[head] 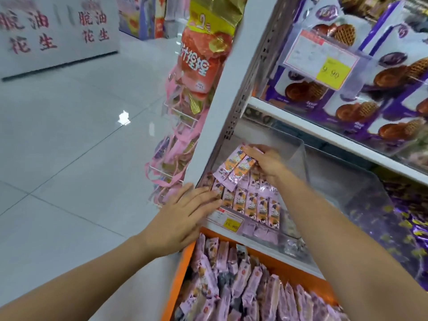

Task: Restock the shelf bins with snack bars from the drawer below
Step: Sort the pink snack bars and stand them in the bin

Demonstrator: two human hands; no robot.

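Head view: right hand partly covers gripped snack bars.

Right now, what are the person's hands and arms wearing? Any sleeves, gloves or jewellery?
Nothing worn shows. The left hand and right hand have no gloves, and no ring, watch or bracelet is visible on the sides facing the camera. The left forearm and right forearm are uncovered down to the picture's lower edge, so no sleeve comes into view.

Pink-and-orange snack bars, orange drawer, purple waffle packs.
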